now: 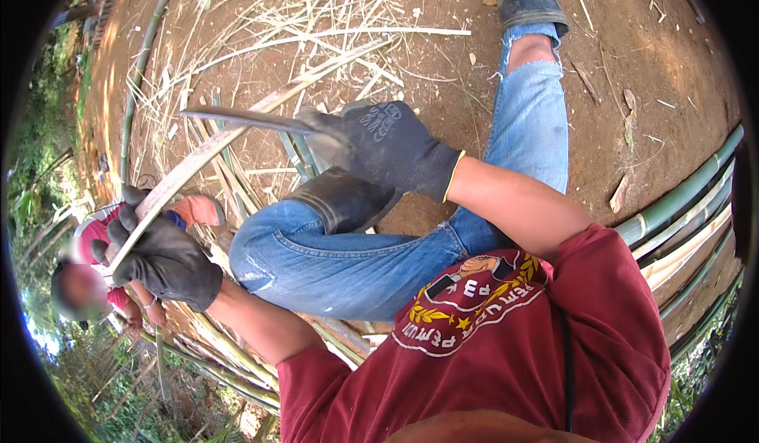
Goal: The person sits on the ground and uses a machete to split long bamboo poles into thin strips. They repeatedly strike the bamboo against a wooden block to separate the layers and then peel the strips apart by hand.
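Observation:
My left hand [168, 263], in a dark glove, grips the near end of a long pale bamboo strip [187, 170]. From there the strip slants up and away to the right over the ground. My right hand [387, 149], also gloved, is closed on the handle of a large knife [249, 117], its grip mostly covered by the fingers. The blade points left and crosses the strip partway along its length; whether it cuts in or only rests against it, I cannot tell. My bent left leg in jeans [324, 269] lies below the knife.
Thin bamboo shavings [340, 8] litter the brown soil ahead. Green bamboo poles [680, 194] lie at the right, and another pole [138, 79] at the far left. A person [95, 241] sits close beyond my left hand. My right leg [531, 107] stretches forward, ending in a dark boot.

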The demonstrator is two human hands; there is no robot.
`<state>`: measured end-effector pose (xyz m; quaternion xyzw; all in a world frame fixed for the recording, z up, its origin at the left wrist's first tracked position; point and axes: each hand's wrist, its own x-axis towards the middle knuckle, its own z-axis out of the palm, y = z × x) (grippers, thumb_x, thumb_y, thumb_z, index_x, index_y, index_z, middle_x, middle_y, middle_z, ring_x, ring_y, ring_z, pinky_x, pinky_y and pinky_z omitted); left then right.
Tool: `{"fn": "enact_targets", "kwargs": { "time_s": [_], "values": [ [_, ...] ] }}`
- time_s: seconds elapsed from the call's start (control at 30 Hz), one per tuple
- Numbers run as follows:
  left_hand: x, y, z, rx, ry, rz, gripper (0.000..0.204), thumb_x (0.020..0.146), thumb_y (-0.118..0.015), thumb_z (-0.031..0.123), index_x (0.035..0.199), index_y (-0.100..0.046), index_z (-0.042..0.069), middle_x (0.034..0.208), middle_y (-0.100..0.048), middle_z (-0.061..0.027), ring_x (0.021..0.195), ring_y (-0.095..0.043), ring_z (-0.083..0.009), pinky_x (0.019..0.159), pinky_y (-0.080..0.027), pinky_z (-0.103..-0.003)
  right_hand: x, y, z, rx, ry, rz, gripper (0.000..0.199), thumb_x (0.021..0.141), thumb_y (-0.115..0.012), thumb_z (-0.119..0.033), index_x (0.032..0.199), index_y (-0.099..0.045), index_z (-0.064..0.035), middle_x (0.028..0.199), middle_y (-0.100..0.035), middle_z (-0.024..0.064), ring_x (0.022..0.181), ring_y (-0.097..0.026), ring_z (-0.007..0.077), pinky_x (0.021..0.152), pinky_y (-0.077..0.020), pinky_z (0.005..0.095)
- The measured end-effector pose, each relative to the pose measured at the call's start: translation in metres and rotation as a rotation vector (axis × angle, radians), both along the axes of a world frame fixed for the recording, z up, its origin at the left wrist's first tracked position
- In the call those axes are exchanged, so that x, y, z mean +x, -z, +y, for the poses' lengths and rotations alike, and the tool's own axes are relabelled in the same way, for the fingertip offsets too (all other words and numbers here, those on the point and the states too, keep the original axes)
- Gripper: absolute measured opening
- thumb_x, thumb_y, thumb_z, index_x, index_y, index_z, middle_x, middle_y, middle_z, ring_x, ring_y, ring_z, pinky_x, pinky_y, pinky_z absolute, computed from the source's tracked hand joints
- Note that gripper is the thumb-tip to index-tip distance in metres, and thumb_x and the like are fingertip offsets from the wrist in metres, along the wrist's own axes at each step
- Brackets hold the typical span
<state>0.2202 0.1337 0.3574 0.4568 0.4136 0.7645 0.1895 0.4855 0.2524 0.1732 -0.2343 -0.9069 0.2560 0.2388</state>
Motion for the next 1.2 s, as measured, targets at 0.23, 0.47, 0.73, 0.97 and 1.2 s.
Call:
{"fn": "enact_targets", "kwargs": {
  "time_s": [0.23, 0.47, 0.73, 0.97, 1.2],
  "values": [
    [0.021, 0.000, 0.009, 0.011, -0.048, -0.069, 0.040, 0.075, -0.079, 0.039, 0.095, -0.066, 0.006, 0.092, -0.066, -0.0010, 0.101, -0.059, -0.0263, 0.113, -0.033, -0.058, 0.032, 0.061, 0.032, -0.243, 0.125, -0.304, 0.040, 0.097, -0.053, -0.032, 0.135, -0.053, -0.0205, 0.097, -0.070, 0.0118, 0.075, -0.069, 0.0280, 0.064, -0.0544, 0.0429],
    [0.021, -0.001, 0.008, 0.006, -0.180, 0.024, 0.043, 0.079, -0.077, 0.037, 0.108, -0.060, 0.010, 0.098, -0.070, -0.0012, 0.102, -0.061, -0.0265, 0.110, -0.034, -0.058, 0.029, 0.056, 0.015, -0.263, 0.130, -0.073, 0.044, 0.099, -0.045, -0.041, 0.137, -0.053, -0.0199, 0.083, -0.069, 0.0169, 0.071, -0.068, 0.0324, 0.066, -0.0531, 0.0461],
    [0.001, -0.003, -0.002, -0.014, 0.018, -0.079, 0.049, 0.078, -0.077, 0.037, 0.117, -0.059, 0.012, 0.094, -0.071, -0.0024, 0.098, -0.060, -0.0248, 0.111, -0.034, -0.058, 0.032, 0.089, 0.035, -0.405, 0.333, -0.297, 0.041, 0.100, -0.036, -0.042, 0.110, -0.065, -0.0145, 0.088, -0.070, 0.0183, 0.083, -0.067, 0.0361, 0.077, -0.0512, 0.0475],
    [0.028, -0.006, 0.012, 0.003, -0.090, 0.013, 0.046, 0.079, -0.077, 0.033, 0.117, -0.059, 0.014, 0.090, -0.066, -0.0031, 0.098, -0.059, -0.0238, 0.116, -0.029, -0.058, 0.041, 0.107, 0.045, -0.467, 0.449, -0.377, 0.046, 0.100, -0.035, -0.044, 0.110, -0.065, -0.0109, 0.094, -0.070, 0.0183, 0.089, -0.067, 0.0367, 0.081, -0.0510, 0.0494],
    [0.017, -0.002, 0.003, -0.003, -0.052, -0.005, 0.057, 0.079, -0.077, 0.036, 0.127, -0.053, 0.014, 0.104, -0.070, -0.0076, 0.108, -0.059, -0.0304, 0.116, -0.027, -0.059, 0.037, 0.126, 0.062, -0.524, 0.489, -0.405, 0.047, 0.099, -0.037, -0.045, 0.104, -0.068, -0.0106, 0.098, -0.070, 0.0183, 0.094, -0.067, 0.0362, 0.083, -0.0509, 0.0499]
  ]
}}
